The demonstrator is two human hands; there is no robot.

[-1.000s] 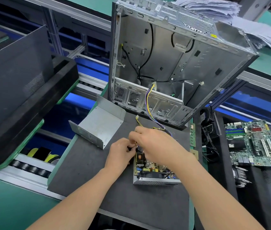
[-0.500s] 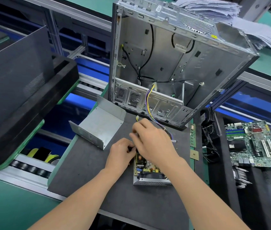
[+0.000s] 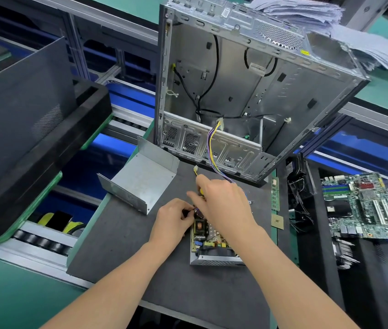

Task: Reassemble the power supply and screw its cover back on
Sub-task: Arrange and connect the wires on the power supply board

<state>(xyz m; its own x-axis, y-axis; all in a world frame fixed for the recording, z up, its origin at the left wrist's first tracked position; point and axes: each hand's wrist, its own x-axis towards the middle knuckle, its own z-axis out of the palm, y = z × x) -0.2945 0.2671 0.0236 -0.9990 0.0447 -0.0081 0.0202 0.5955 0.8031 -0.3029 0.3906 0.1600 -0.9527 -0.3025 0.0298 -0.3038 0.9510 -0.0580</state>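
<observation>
Shows the power supply [image 3: 215,257] lying open on the bench [image 3: 121,245], as a low steel tray with its circuit board bare and with the cover [image 3: 143,179] set apart to the left, near the computer case [image 3: 259,91]. Pinches a small dark piece [image 3: 194,211] at the tray's far-left corner with the left hand [image 3: 171,222], with fingers curled tight; too small to name. Arches the right hand [image 3: 221,203] over the far end of the board, above the wire bundle [image 3: 212,148] trailing out of the case; cannot tell whether anything is gripped underneath. Probably handles as a stiff, fairly light tray with thin, perhaps sharp sheet-metal edges and a fragile board inside. Best taken by the outer steel walls, never by the coils or capacitors. Treat the wires as limp yet springy and likely to get trapped under the lid, so tuck them in first. Lift the cover by its folded side flanges; expect slick bare metal and some flex until screwed down.
</observation>
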